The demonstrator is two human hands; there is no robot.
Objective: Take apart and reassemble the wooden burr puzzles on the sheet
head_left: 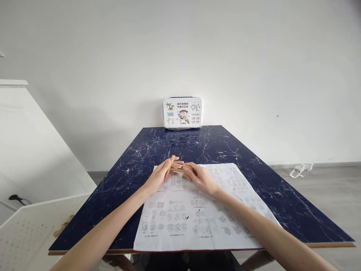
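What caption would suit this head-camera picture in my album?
Left hand and right hand hold small wooden pieces together over a printed diagram sheet on a dark blue marbled table.

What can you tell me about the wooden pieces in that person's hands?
The wooden pieces are short, light tan bars of seemingly bare wood, crossing each other. One tilts up past the left hand, whose fingers grip it; another runs sideways to the right hand, which pinches its end. They are held over the far edge of the printed sheet on the dark blue marbled table. The fingers hide how many bars there are and whether they touch the paper.
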